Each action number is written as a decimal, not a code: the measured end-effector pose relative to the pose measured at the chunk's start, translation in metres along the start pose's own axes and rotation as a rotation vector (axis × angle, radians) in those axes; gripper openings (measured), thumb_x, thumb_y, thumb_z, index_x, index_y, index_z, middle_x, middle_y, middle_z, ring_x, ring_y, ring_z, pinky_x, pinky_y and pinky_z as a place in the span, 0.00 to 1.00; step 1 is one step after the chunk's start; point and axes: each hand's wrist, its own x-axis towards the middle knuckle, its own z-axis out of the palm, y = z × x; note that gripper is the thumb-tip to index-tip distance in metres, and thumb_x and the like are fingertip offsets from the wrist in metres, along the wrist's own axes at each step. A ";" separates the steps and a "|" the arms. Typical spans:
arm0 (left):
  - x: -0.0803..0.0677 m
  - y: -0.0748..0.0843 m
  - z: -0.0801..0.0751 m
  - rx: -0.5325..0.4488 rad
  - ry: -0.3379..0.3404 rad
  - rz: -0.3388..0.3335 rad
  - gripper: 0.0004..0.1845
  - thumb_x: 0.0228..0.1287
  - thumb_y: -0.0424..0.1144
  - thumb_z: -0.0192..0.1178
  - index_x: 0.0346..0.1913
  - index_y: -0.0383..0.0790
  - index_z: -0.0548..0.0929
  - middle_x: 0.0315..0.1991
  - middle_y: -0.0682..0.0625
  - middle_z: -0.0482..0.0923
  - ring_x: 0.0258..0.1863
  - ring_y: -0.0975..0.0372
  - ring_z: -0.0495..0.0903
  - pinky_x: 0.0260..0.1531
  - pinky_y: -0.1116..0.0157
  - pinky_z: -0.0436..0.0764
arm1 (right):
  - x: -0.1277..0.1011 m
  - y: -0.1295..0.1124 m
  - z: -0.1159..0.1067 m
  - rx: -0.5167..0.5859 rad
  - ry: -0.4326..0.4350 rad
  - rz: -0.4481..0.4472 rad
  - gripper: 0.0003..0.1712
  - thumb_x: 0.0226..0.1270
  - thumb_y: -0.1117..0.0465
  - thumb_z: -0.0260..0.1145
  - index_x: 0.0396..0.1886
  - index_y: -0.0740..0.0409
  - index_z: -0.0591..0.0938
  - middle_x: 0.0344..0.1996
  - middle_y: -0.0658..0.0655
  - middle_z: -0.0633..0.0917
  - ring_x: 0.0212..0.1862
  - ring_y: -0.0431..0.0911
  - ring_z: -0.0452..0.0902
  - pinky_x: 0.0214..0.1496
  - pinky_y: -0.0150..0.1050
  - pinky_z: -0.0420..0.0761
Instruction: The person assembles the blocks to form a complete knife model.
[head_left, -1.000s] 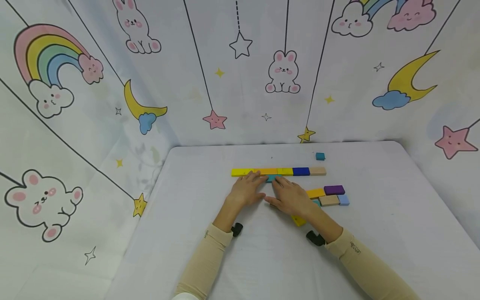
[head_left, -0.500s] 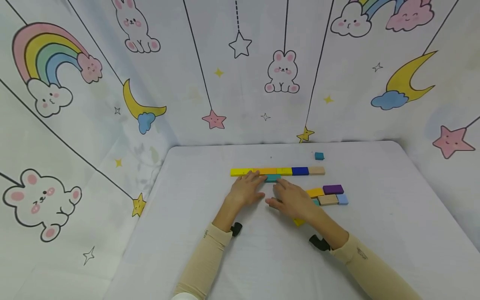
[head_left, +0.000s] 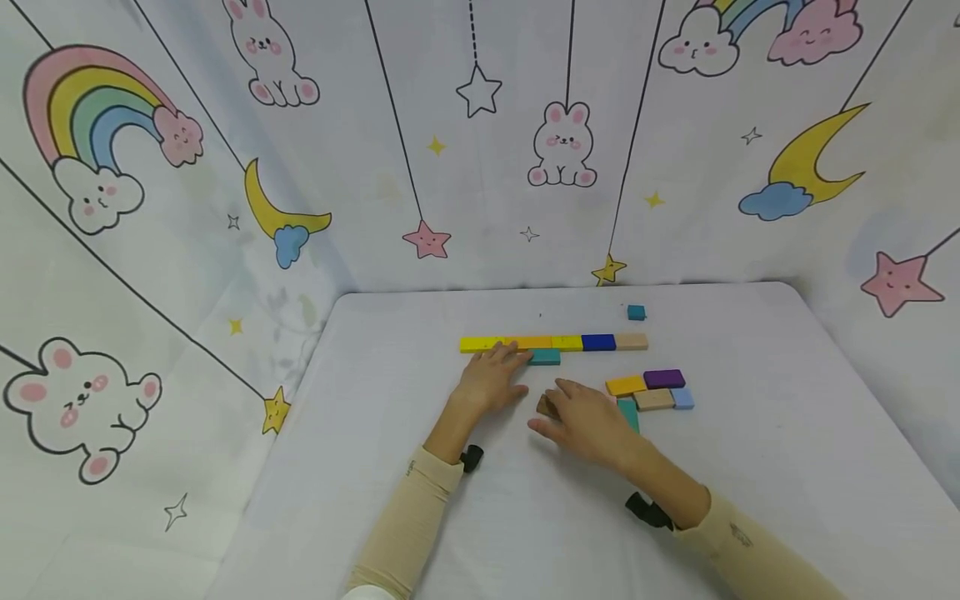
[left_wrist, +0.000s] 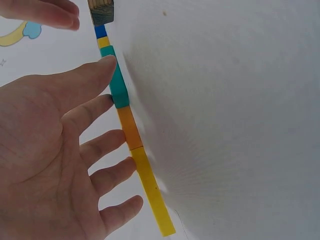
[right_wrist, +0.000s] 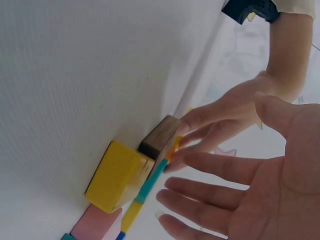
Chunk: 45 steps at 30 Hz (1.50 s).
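Note:
On the white table, a straight row joins two yellow blocks [head_left: 567,342], an orange block [head_left: 528,342], a dark blue block [head_left: 598,342] and a tan block [head_left: 632,342]. A teal block [head_left: 545,357] lies against its near side. My left hand [head_left: 491,379] has its fingers spread, fingertips at the teal, orange and yellow blocks in the left wrist view. My right hand [head_left: 592,421] hovers with loosely straight fingers above a brown wooden block [head_left: 546,407]. Nothing is gripped in it. A thick yellow block [right_wrist: 117,175] and a pink block [right_wrist: 97,222] sit below it, mostly hidden in the head view.
Right of my right hand lie an orange-yellow block [head_left: 626,386], a purple block [head_left: 663,379], a wooden block [head_left: 654,400], a light blue block [head_left: 682,398] and a teal piece [head_left: 628,415]. A small teal block [head_left: 636,312] stands behind the row. A patterned curtain [head_left: 375,150] borders the table.
My right hand has drawn back from the teal block toward me, leaving it uncovered. The brown block now shows by its fingers, and the near yellow block is covered. My left hand stays put.

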 end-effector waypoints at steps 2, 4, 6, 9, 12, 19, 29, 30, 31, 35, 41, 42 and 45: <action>0.000 0.000 -0.001 -0.002 0.003 -0.002 0.36 0.67 0.58 0.58 0.75 0.61 0.60 0.77 0.51 0.53 0.75 0.51 0.53 0.71 0.46 0.59 | -0.004 -0.003 0.000 -0.005 0.004 -0.003 0.42 0.65 0.27 0.54 0.62 0.54 0.79 0.63 0.63 0.76 0.63 0.59 0.73 0.64 0.59 0.72; 0.000 0.000 0.000 0.001 0.006 0.001 0.36 0.68 0.58 0.57 0.75 0.60 0.60 0.77 0.50 0.53 0.75 0.51 0.53 0.71 0.46 0.59 | -0.008 -0.005 0.000 -0.014 0.003 -0.006 0.42 0.64 0.28 0.55 0.63 0.54 0.79 0.63 0.63 0.76 0.63 0.59 0.74 0.64 0.58 0.73; 0.000 0.000 0.001 -0.001 0.003 0.004 0.35 0.68 0.58 0.57 0.75 0.60 0.60 0.77 0.50 0.53 0.75 0.51 0.53 0.71 0.46 0.59 | -0.012 -0.007 0.000 -0.024 0.001 -0.013 0.42 0.63 0.28 0.56 0.64 0.54 0.78 0.63 0.63 0.76 0.62 0.59 0.74 0.63 0.58 0.74; 0.000 -0.001 0.002 -0.004 -0.002 0.004 0.35 0.68 0.58 0.57 0.75 0.60 0.60 0.77 0.50 0.52 0.76 0.51 0.52 0.71 0.46 0.58 | -0.018 -0.010 0.000 -0.024 0.010 -0.031 0.42 0.63 0.28 0.57 0.65 0.53 0.77 0.63 0.63 0.76 0.62 0.58 0.74 0.61 0.59 0.74; 0.000 -0.001 0.001 -0.010 -0.004 0.000 0.36 0.68 0.58 0.57 0.75 0.60 0.60 0.77 0.51 0.52 0.76 0.52 0.51 0.71 0.46 0.57 | -0.022 -0.013 0.000 -0.022 0.025 -0.042 0.43 0.63 0.29 0.58 0.66 0.53 0.75 0.63 0.61 0.77 0.61 0.57 0.75 0.60 0.58 0.76; -0.001 -0.001 0.000 -0.009 0.002 0.005 0.36 0.68 0.58 0.57 0.75 0.60 0.60 0.77 0.50 0.53 0.76 0.51 0.52 0.71 0.46 0.58 | -0.032 -0.019 0.004 -0.029 -0.019 -0.010 0.48 0.61 0.29 0.60 0.68 0.59 0.72 0.66 0.60 0.74 0.64 0.56 0.73 0.61 0.56 0.76; 0.000 -0.002 0.003 -0.003 0.014 0.016 0.35 0.68 0.58 0.57 0.75 0.59 0.60 0.77 0.50 0.53 0.75 0.50 0.53 0.71 0.46 0.58 | -0.037 -0.024 0.002 -0.079 -0.089 -0.001 0.49 0.62 0.28 0.58 0.65 0.65 0.74 0.67 0.64 0.72 0.69 0.58 0.66 0.66 0.60 0.69; 0.000 -0.002 0.003 -0.005 0.015 0.016 0.35 0.68 0.58 0.57 0.75 0.59 0.60 0.77 0.50 0.53 0.75 0.50 0.52 0.71 0.46 0.58 | -0.037 -0.025 0.002 -0.078 -0.090 -0.005 0.49 0.62 0.28 0.58 0.65 0.65 0.74 0.68 0.64 0.71 0.69 0.57 0.66 0.66 0.60 0.69; 0.000 -0.002 0.003 -0.007 0.016 0.016 0.36 0.68 0.58 0.57 0.75 0.59 0.60 0.77 0.50 0.53 0.75 0.50 0.53 0.71 0.46 0.58 | -0.037 -0.025 0.002 -0.076 -0.085 -0.011 0.49 0.62 0.28 0.59 0.66 0.65 0.73 0.68 0.63 0.71 0.69 0.56 0.65 0.66 0.59 0.69; 0.000 -0.002 0.003 -0.017 0.018 0.012 0.35 0.68 0.57 0.58 0.75 0.59 0.61 0.77 0.50 0.53 0.76 0.51 0.52 0.71 0.46 0.58 | -0.035 -0.026 0.004 -0.076 -0.053 -0.042 0.51 0.61 0.29 0.60 0.68 0.66 0.71 0.70 0.61 0.69 0.70 0.54 0.65 0.66 0.56 0.71; 0.001 -0.002 0.003 -0.019 0.017 0.012 0.35 0.68 0.57 0.58 0.75 0.60 0.61 0.77 0.50 0.54 0.76 0.51 0.53 0.71 0.47 0.58 | -0.031 -0.024 0.010 -0.104 -0.025 -0.081 0.53 0.60 0.29 0.61 0.70 0.66 0.68 0.71 0.61 0.67 0.71 0.54 0.63 0.66 0.55 0.71; 0.001 -0.002 0.002 -0.020 0.017 0.012 0.35 0.68 0.57 0.58 0.75 0.60 0.61 0.77 0.50 0.54 0.76 0.51 0.53 0.71 0.46 0.58 | -0.030 -0.024 0.011 -0.109 -0.026 -0.084 0.53 0.60 0.29 0.61 0.70 0.67 0.68 0.71 0.61 0.67 0.71 0.54 0.63 0.66 0.54 0.71; 0.001 -0.002 0.002 -0.023 0.015 0.011 0.35 0.68 0.57 0.58 0.75 0.59 0.61 0.77 0.50 0.54 0.76 0.51 0.52 0.71 0.46 0.58 | -0.028 -0.024 0.013 -0.119 -0.032 -0.087 0.54 0.60 0.29 0.62 0.70 0.67 0.67 0.71 0.62 0.66 0.70 0.55 0.63 0.67 0.54 0.71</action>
